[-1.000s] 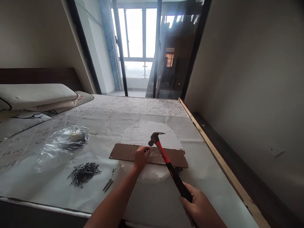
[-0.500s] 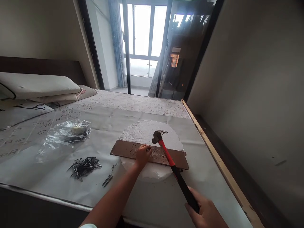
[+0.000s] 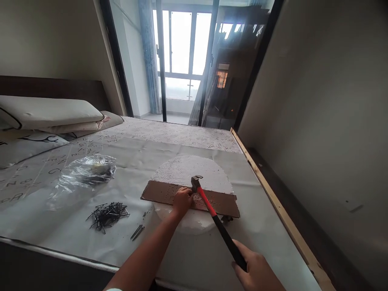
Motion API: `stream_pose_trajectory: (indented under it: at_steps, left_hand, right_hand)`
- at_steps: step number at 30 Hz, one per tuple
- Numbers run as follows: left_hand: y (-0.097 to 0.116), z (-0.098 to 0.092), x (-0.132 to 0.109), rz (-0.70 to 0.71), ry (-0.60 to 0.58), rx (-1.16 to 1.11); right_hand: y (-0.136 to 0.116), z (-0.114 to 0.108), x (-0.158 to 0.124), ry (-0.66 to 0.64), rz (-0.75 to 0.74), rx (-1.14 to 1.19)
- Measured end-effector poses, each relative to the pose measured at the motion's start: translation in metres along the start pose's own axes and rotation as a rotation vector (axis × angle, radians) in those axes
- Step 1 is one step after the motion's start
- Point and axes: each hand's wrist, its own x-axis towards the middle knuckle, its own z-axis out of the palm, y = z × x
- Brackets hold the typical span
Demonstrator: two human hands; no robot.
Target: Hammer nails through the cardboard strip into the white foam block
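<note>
We're seemingly hammering: right hand [image 3: 257, 267] clamping hammer [image 3: 216, 219], left hand [image 3: 182, 200] curling over the brown board [image 3: 160, 192] at twelve o'clock, whether pinching we cannot tell; another blow would be needing clear fingertips.

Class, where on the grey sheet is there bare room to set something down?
Bare patches of grey sheet: between the brown board and the wooden strip on the right; and between the plastic bag and the white disc. Crowded: the board, where the hammer head sits beside the left hand; and near left, with the nail pile and loose nails.
</note>
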Motion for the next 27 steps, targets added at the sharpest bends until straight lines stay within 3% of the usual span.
stream_pose_trajectory:
  at_steps: [4,9,13,16,20,27]
  left_hand:
    - [-0.001,0.0,0.0,0.007,-0.011,-0.005]
    - [-0.005,-0.002,0.001,0.005,-0.024,0.024]
    - [-0.006,-0.007,0.003,-0.009,-0.017,-0.104]
    - [-0.007,-0.012,0.003,-0.086,0.116,-0.273]
    - [-0.005,-0.028,0.002,-0.133,0.315,-0.444]
    - [0.014,-0.078,-0.008,-0.091,0.409,-0.308]
  right_hand:
    - [-0.005,0.001,-0.003,0.069,-0.002,0.036]
    - [-0.013,0.0,-0.001,0.008,0.018,0.045]
    - [-0.012,-0.005,-0.004,0.045,0.03,0.041]
    - [-0.008,-0.004,-0.004,0.08,0.034,0.073]
    - [-0.006,0.002,0.002,0.036,0.01,0.109]
    - [-0.015,0.002,0.002,-0.014,0.097,0.29]
